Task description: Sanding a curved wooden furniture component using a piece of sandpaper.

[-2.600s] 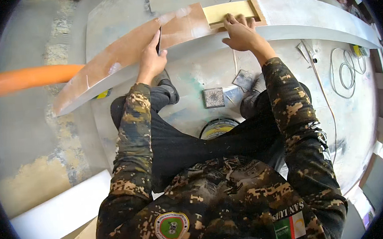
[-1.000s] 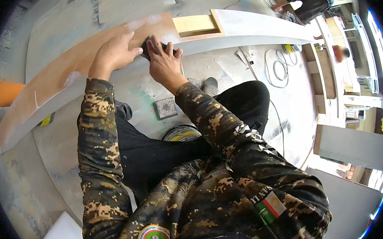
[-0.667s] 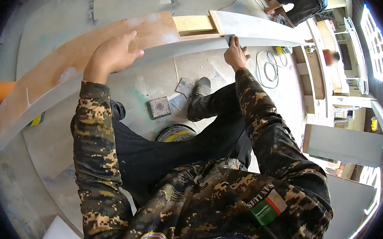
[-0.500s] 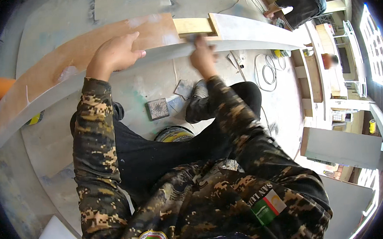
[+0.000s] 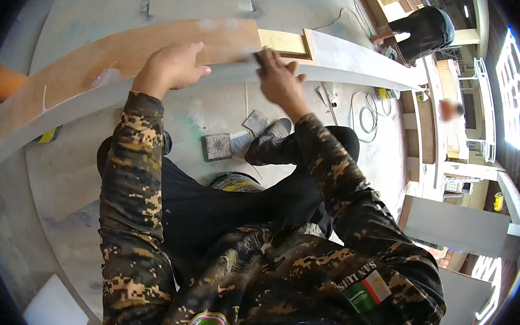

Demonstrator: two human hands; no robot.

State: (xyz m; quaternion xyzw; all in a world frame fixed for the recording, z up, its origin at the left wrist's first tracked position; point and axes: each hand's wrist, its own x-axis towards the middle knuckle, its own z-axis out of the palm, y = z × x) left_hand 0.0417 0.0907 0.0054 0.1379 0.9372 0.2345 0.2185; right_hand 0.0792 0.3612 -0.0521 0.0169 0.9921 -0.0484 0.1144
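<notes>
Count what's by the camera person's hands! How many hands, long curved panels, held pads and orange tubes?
Hands: 2, left hand and right hand
Long curved panel: 1
Dark pad in the right hand: 1
Orange tube: 1
Total: 5

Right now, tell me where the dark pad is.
In the head view, the dark pad is in the upper middle, held in the right hand at the near edge of the long curved panel, by the left end of its rectangular opening.
</notes>
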